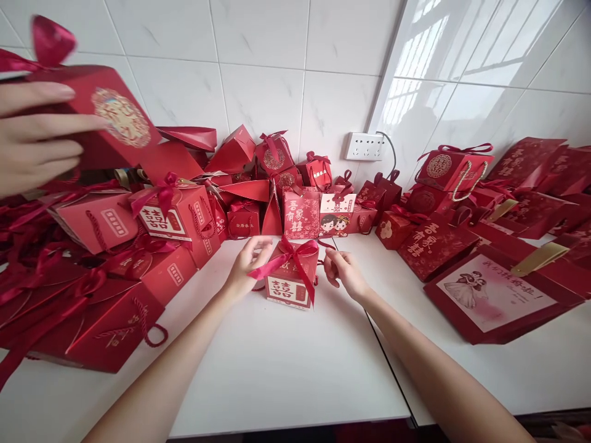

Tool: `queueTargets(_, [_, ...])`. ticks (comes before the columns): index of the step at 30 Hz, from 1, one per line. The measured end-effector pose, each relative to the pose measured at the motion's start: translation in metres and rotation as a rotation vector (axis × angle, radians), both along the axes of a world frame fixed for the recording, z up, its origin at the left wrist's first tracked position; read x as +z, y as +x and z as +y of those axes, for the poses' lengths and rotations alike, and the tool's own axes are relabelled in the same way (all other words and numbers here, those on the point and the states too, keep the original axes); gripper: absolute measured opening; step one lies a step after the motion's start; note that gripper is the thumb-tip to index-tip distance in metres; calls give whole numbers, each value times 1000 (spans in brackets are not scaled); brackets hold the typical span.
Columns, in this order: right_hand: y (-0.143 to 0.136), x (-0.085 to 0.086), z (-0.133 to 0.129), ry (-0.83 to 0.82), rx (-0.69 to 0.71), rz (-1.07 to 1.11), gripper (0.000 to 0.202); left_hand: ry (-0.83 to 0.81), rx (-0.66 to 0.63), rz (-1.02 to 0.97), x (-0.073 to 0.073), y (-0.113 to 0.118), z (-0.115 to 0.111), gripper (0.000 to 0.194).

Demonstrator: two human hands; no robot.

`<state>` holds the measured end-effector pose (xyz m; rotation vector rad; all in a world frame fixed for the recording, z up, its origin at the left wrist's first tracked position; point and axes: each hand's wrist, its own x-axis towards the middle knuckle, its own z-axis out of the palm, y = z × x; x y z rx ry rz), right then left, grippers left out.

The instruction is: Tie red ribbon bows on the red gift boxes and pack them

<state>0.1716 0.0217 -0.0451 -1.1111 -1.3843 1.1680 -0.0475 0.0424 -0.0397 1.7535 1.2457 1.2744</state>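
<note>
A red gift box [289, 292] with a white double-happiness panel and a magenta ribbon bow [295, 251] stands upright on the white table. My left hand [249, 263] is at its left side, fingers stretched towards the back and not gripping; a ribbon tail crosses in front of it. On the right side, my right hand [344, 271] has its fingers curled in, close to the box's dark red cord handle [320, 263]. Whether the cord is between those fingers is hidden.
Another person's hand [41, 129] holds a red box [122, 117] with a gold emblem at upper left. Red gift boxes [168, 215] crowd the left, back and right, including a bag-like box with a couple print [494, 292]. A power strip [364, 146] is against the tiled wall. A seam [388, 363] crosses the table.
</note>
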Motion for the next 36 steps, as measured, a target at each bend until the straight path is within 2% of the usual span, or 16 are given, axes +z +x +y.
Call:
queueTargets(3, [-5, 5, -5, 52, -25, 0, 53, 2, -103, 29, 3, 5, -7, 39])
queueTargets(9, [-13, 12, -17, 76, 13, -45, 56, -107, -319, -42, 7, 11, -19, 65])
queueTargets(14, [-11, 17, -22, 111, -59, -72, 61, -91, -452, -63, 10, 16, -28, 76])
queueTargets(18, [-9, 25, -25, 96, -56, -173, 60, -59, -449, -36, 10, 16, -28, 70])
queueTargets(23, [-9, 29, -27, 87, -40, -201, 52, -91, -339, -107, 8, 16, -26, 31])
queueTargets(28, [-8, 28, -26, 80, -62, -187, 46, -144, -292, -129, 12, 18, -25, 32])
queueTargets(31, [-7, 26, -23, 48, -58, -153, 44, -119, -265, -128, 15, 16, -22, 36])
queueTargets(36, [-6, 25, -20, -23, -27, -111, 40, -53, -239, -89, 19, 8, -15, 26])
